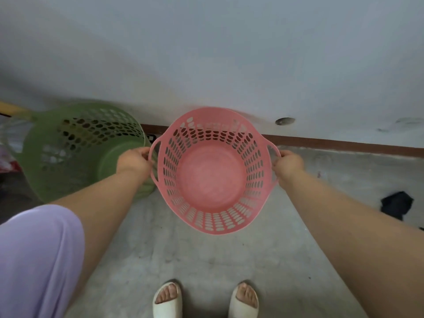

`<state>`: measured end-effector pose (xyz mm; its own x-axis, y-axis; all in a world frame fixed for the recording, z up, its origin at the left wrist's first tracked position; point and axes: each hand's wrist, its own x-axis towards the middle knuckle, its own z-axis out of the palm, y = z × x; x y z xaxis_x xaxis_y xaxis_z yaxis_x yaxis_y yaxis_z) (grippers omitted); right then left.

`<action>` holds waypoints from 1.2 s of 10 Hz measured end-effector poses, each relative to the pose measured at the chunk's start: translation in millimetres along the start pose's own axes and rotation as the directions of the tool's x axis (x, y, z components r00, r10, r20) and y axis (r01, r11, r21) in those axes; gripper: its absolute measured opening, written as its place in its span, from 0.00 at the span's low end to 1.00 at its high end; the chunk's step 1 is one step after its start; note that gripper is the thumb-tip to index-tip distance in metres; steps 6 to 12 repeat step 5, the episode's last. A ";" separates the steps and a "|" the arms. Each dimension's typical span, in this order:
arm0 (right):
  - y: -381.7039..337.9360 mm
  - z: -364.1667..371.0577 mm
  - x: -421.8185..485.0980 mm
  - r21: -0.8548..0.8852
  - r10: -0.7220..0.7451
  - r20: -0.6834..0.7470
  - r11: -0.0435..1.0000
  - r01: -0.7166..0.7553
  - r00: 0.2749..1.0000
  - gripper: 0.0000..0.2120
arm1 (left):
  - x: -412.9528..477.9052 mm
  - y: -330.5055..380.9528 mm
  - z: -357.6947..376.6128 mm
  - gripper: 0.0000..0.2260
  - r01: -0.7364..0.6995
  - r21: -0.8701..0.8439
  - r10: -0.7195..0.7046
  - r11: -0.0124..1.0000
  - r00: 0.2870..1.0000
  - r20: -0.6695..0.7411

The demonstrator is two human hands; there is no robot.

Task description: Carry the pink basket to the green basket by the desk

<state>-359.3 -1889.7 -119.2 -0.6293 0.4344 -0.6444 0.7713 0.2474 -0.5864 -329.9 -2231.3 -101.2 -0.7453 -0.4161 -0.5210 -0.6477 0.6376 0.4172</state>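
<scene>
Seen from above, looking down past both forearms: pink basket point(214, 171) held level in the air over the concrete floor point(206, 260), empty, mouth up. Left hand point(134, 160) clenched on the left handle loop, right hand point(288, 165) clenched on the right handle loop, one grip on each side. Green basket point(75, 148) just to the left, close to the wall point(229, 53), tipped so its mouth faces the viewer (whether leaning on something or lying on its side, hard to say). Left hand overlapping the green basket's near edge in the view; actual touch not clear. Two feet in pale slippers point(168, 299) at the bottom edge, a lilac trouser leg point(34, 260) at lower left. Judged from this: carry nearly done, setting down beside the green basket the likely step in hand. Best done by keeping both grips even so the rim stays level, lowering straight down, landing the flat base fully on the floor, close by the green one without knocking it, then letting go of both handles together. Hard to make out: no desk in view, only a yellowish wooden edge point(13, 109) cut off at far left, possibly part of it. Green basket and left margin smeared with blur; red and white clutter point(6, 161) there unidentifiable. Dark crumpled thing point(395, 204) on the floor at right, maybe cloth. Small grey mark point(285, 121) on the wall, unclear.
</scene>
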 end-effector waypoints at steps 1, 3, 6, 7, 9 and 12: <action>7.9 8.0 6.9 -0.016 -0.012 0.018 1.000 0.013 1.000 0.15 | 8.9 -4.5 7.0 0.19 0.016 0.002 -0.016 1.000 1.000 0.001; -3.1 15.2 -0.7 -0.178 -0.075 0.022 0.981 0.078 0.997 0.23 | 10.0 -2.5 6.3 0.14 -0.004 0.126 0.009 0.992 0.999 -0.038; -35.3 13.0 -52.2 -0.370 -0.229 0.081 0.897 0.242 0.970 0.23 | -22.5 25.5 -18.3 0.22 -0.010 0.225 0.021 0.974 0.999 -0.048; -35.3 13.0 -52.2 -0.370 -0.229 0.081 0.897 0.242 0.970 0.23 | -22.5 25.5 -18.3 0.22 -0.010 0.225 0.021 0.974 0.999 -0.048; -35.3 13.0 -52.2 -0.370 -0.229 0.081 0.897 0.242 0.970 0.23 | -22.5 25.5 -18.3 0.22 -0.010 0.225 0.021 0.974 0.999 -0.048; -35.3 13.0 -52.2 -0.370 -0.229 0.081 0.897 0.242 0.970 0.23 | -22.5 25.5 -18.3 0.22 -0.010 0.225 0.021 0.974 0.999 -0.048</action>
